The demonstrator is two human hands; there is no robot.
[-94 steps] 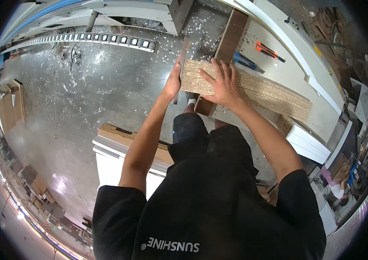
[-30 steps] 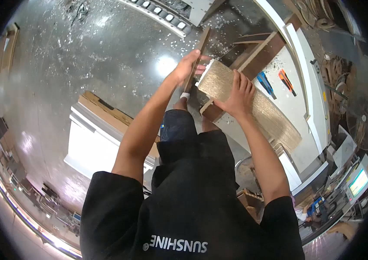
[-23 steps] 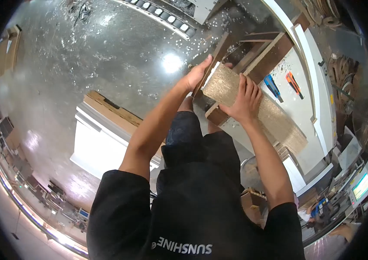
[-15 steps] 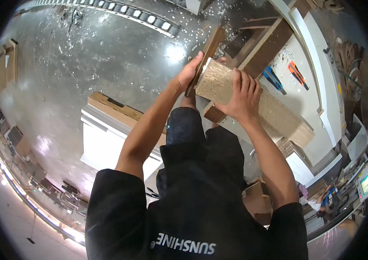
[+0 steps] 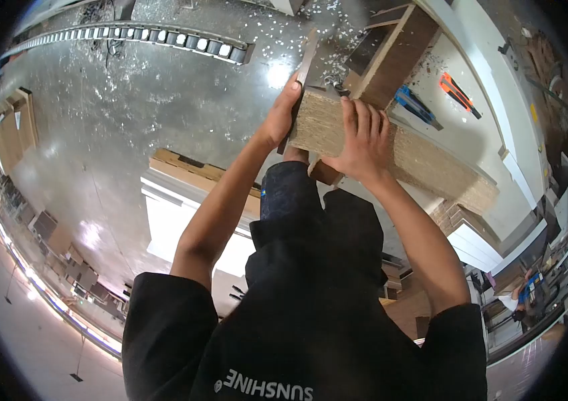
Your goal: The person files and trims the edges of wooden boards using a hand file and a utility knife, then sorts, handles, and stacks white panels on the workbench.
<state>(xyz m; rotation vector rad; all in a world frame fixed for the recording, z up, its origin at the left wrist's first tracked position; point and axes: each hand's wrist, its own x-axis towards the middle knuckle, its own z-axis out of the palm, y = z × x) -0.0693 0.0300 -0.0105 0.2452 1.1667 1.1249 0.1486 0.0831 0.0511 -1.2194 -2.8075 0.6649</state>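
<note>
My left hand (image 5: 282, 112) holds a thin brown board strip (image 5: 305, 61), pressed near the end of a long stack of chipboard pieces (image 5: 320, 123). Its thumb lies along the strip; the other fingers are hidden behind it. My right hand (image 5: 365, 137) is wrapped over the top of the stack, fingers on the far edge and thumb on the near side. The stack rests across a brown panel (image 5: 394, 57) and a white work surface (image 5: 458, 157). Beyond my right hand lie a blue utility knife (image 5: 417, 107) and an orange utility knife (image 5: 460, 95).
White boards (image 5: 170, 217) with a brown edge stand low on my left. A roller conveyor track (image 5: 183, 39) runs across the floor at the far side, where white scraps are scattered. More stacked panels (image 5: 474, 237) sit at the right. A person (image 5: 514, 297) is at the far right.
The brown strip has turned steeper and sits closer against the stack's end; both hands keep their grip. My view has shifted, and the knives lie as before.
</note>
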